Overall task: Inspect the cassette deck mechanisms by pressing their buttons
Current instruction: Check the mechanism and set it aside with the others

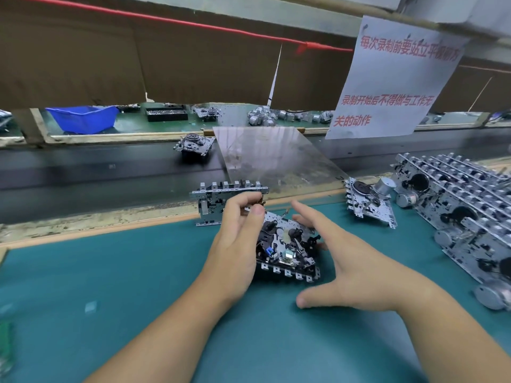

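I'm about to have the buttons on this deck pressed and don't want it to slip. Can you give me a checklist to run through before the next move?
1. Cassette deck mechanism flat on the green mat: ok.
2. Button row faces the person, uncovered: ok.
3. Left hand steadies the mechanism's left side: ok.
4. Right hand gripping the mechanism: not ok; its fingers are spread, beside it.
5. Second mechanism behind stays clear of the hands: cannot tell; the left fingers overlap it.
6. Buttons all released: cannot tell.
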The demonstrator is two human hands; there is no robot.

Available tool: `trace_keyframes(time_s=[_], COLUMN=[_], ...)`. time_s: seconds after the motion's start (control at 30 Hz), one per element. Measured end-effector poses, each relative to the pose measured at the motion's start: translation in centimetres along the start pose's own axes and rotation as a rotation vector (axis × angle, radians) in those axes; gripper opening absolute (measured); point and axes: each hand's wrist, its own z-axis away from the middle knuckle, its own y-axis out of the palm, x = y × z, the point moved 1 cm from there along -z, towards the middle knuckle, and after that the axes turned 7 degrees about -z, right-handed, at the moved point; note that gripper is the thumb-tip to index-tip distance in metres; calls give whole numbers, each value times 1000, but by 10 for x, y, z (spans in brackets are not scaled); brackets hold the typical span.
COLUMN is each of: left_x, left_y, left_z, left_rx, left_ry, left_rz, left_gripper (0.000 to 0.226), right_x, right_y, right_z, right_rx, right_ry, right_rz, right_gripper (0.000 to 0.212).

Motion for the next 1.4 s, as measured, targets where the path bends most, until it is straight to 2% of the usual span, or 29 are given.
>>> trace_keyframes(time_s=[0.13,0.23,0.33,0.43,0.57,0.73,0.93,1.03,1.13,1.2,1.3,1.4], left_x=[-1,0,1,0,-1,0,0,-2,-2,-2,-3,-3], left_y=[1,1,0,0,1,2,2,2,2,3,3,2], left_z=[0,-1,-1,-1,-1,1,2,3,3,4,6,7], left_rx=[51,81,82,78,95,101,87,78,98,118,138,137], left_ry=[90,90,75,67,81,82,112,124,112,119,116,140], left_rz=[-23,-35,-32,-32,-26,-5,-54,-61,-55,-77,-103,-127], left_gripper=[37,41,43,44,43,41,35,26,23,29,35,30], right_x=[-1,-3,-5,-5,-2,-4,-3,-4,-5,-4,0,9], right_y=[-2,-2,-3,-3,-3,-8,-6,-7,-6,-6,-8,-7], right_z=[1,2,2,3,4,9,7,8,8,8,9,11], right_rx=[-41,-31,-31,-14,-13,35,-4,1,-15,-25,-21,-27], right_ry=[-12,-12,17,31,19,49,25,44,51,47,71,93], right_rz=[-150,-159,-212,-267,-311,-345,-389,-386,-416,-412,-383,-289], right_gripper=[103,76,61,60,75,48,65,50,51,55,41,33])
